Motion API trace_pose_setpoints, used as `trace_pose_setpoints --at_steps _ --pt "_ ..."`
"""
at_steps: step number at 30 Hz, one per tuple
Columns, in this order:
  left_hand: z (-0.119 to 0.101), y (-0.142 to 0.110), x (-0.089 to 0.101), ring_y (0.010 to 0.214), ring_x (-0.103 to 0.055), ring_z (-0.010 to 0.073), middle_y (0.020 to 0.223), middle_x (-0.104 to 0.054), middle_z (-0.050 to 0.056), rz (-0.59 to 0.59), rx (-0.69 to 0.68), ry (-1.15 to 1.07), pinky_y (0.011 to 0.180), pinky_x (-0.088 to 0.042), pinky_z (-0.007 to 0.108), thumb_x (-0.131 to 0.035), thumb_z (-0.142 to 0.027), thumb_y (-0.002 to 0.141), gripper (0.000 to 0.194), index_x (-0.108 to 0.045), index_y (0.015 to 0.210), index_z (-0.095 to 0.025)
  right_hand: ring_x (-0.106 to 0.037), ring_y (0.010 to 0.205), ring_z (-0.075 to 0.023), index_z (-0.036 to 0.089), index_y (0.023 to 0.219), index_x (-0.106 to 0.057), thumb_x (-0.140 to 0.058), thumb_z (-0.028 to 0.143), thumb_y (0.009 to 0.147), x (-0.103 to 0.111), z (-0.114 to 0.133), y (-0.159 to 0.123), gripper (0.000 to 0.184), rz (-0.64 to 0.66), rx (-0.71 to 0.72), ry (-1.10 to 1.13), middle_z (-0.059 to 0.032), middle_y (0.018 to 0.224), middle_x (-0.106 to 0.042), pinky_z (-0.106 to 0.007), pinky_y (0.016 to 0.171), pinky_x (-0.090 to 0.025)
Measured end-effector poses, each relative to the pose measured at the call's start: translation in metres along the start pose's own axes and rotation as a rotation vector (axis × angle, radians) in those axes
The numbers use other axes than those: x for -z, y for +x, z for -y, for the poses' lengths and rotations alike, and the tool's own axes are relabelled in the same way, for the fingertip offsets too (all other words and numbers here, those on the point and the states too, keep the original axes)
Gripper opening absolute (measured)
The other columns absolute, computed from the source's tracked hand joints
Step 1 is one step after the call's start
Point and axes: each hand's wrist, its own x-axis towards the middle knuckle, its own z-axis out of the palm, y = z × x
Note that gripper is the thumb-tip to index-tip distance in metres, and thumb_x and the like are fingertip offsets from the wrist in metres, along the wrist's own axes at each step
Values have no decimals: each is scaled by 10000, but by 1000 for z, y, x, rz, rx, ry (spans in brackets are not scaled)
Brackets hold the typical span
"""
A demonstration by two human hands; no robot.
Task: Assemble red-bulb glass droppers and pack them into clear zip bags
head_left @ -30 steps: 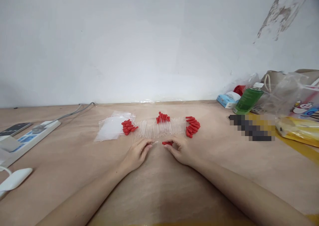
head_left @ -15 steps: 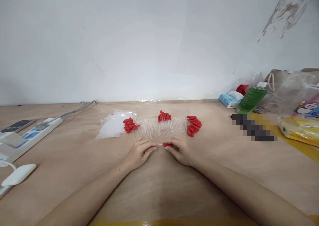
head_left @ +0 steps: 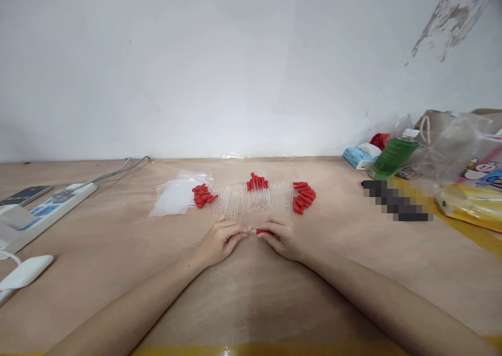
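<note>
Low over the wooden table, my left hand (head_left: 223, 241) pinches a thin clear dropper tube (head_left: 253, 231). My right hand (head_left: 283, 239) is closed on a red rubber bulb (head_left: 260, 231), which meets the tube's right end; how far the tube goes in is hidden. Just beyond my hands lies a row of clear tubes (head_left: 231, 202). Several tubes in its middle carry red bulbs (head_left: 257, 182) at their far ends. One pile of loose red bulbs (head_left: 203, 195) is at the row's left, another red bulb pile (head_left: 304, 197) at its right.
Clear plastic bags (head_left: 172, 196) lie left of the row. A power strip (head_left: 50, 212) with plugs and a phone (head_left: 25, 195) are at far left. On the right are a tissue pack (head_left: 358, 158), a green bottle (head_left: 394, 156), a blurred dark object (head_left: 396, 202) and a yellow package (head_left: 470, 205).
The red bulb shows a little less beside my right fingertips. Both hands stay almost in place, still holding the tube and bulb; the whole view has shifted slightly.
</note>
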Motion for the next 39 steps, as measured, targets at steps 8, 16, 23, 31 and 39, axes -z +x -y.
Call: trace_pose_setpoints --at_steps 8,16,23,31,39 --pt "-8 -1 -3 742 -583 134 808 -651 21 7 23 -22 717 -359 283 -411 -253 889 192 -593 910 -197 -519 696 -143 205 889 -602 -458 240 840 1 3 2 156 70 39 -36 -41 750 -562 -263 627 -443" --pt "-4 -1 -11 718 -578 133 790 -642 1 -38 25 4 709 -376 281 -431 -221 875 120 -539 921 -195 -514 706 -155 186 850 -600 -451 205 831 -3 1 6 151 125 45 -97 -45 734 -550 -285 652 -444" --pt "-5 5 -2 794 -591 161 824 -652 7 -134 54 5 786 -387 320 -490 -295 847 273 -445 1097 -195 -577 809 -146 208 947 -580 -536 240 800 10 6 17 157 -19 -167 227 -36 874 -625 -291 745 -455" --pt "17 -2 10 1017 -490 220 1021 -582 62 -257 140 212 907 -368 404 -485 -295 828 238 -516 1041 -193 -527 647 -97 206 952 -542 -644 327 663 59 -23 41 330 -361 -633 590 30 722 -529 -235 609 -435" --pt "26 0 2 1162 -407 264 1181 -530 99 -154 191 352 968 -334 456 -488 -300 814 274 -582 1043 -183 -519 584 -80 172 1045 -486 -446 260 761 77 -74 101 300 -391 -819 280 0 769 -569 -226 586 -430"
